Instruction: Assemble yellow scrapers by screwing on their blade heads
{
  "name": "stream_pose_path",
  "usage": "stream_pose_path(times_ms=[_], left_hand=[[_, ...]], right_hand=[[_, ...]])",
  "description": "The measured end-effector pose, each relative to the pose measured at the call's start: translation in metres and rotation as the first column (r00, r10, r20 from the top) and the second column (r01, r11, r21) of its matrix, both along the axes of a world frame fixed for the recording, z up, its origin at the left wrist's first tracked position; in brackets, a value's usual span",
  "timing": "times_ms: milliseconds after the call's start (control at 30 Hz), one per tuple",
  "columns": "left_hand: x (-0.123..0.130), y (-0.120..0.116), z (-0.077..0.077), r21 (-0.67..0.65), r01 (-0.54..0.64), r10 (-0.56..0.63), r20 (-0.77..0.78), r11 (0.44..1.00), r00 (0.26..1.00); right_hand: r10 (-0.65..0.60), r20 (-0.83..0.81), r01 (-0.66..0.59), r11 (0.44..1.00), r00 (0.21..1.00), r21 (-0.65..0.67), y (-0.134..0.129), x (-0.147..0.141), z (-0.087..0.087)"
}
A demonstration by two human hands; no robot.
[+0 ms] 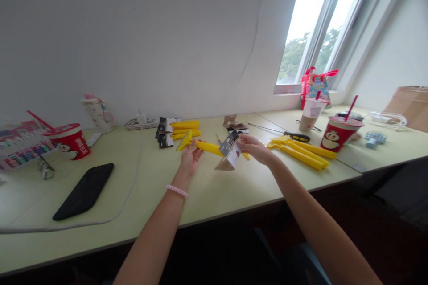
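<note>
My left hand (191, 156) is closed around a yellow scraper (210, 148), close to its wide flat head, which points left. My right hand (256, 148) pinches the edge of a black-and-white printed card (230, 148) at the handle's other end. The card is bent about the handle and hides that end; a brown flap hangs under it. Behind my left hand lies a pile of carded yellow scrapers (185, 125), their black-and-white cards facing left. Several yellow scrapers without cards (301, 152) lie right of my right hand.
Loose cards (236, 125) and a long screwdriver (297, 136) lie behind my hands. A red cup (341, 133) and a clear drink cup (312, 116) stand right. Left are another red cup (75, 141), a black phone (85, 191), a cable, and a bottle (96, 113).
</note>
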State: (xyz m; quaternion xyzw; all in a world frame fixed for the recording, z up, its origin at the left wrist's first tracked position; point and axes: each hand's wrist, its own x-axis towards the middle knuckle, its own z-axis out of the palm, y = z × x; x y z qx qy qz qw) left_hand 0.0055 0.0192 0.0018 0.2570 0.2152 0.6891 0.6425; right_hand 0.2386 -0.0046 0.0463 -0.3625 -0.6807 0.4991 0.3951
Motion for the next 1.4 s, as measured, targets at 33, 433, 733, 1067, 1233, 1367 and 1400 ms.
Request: stream_pose_path(times_ms=[33, 433, 733, 1067, 1233, 1367, 1400], left_hand=[[0.002, -0.001, 0.0, 0.003, 0.012, -0.012, -0.012, 1.0, 1.0], [0.007, -0.005, 0.001, 0.051, 0.009, -0.006, -0.059, 0.999, 0.998], [0.016, -0.012, 0.0, 0.014, 0.047, -0.042, -0.241, 0.999, 0.97], [0.021, -0.02, 0.005, 0.053, 0.204, -0.174, -0.339, 0.978, 0.924], [0.016, -0.034, 0.019, -0.027, 0.5, -0.486, -0.282, 0.866, 0.827], [0.016, -0.034, 0.019, -0.001, 0.527, -0.483, -0.402, 0.85, 0.778], [0.016, -0.033, 0.017, 0.003, 0.515, -0.461, -0.441, 0.857, 0.77]], right_hand=[[-0.018, -0.033, 0.018, 1.0, 0.999, 0.005, 0.001, -0.002, -0.001], [-0.034, -0.083, 0.041, 0.996, 0.996, 0.075, -0.005, -0.03, -0.002], [-0.147, -0.075, 0.158, 0.97, 0.986, 0.183, -0.002, -0.042, -0.005], [-0.046, -0.162, 0.06, 0.995, 0.986, 0.082, 0.01, -0.033, -0.001], [-0.116, -0.014, 0.117, 0.987, 0.993, 0.112, 0.011, -0.015, 0.008], [-0.263, 0.09, 0.235, 0.942, 0.961, 0.241, 0.011, -0.015, 0.008], [-0.307, 0.112, 0.263, 0.918, 0.945, 0.296, 0.012, -0.017, 0.007]])
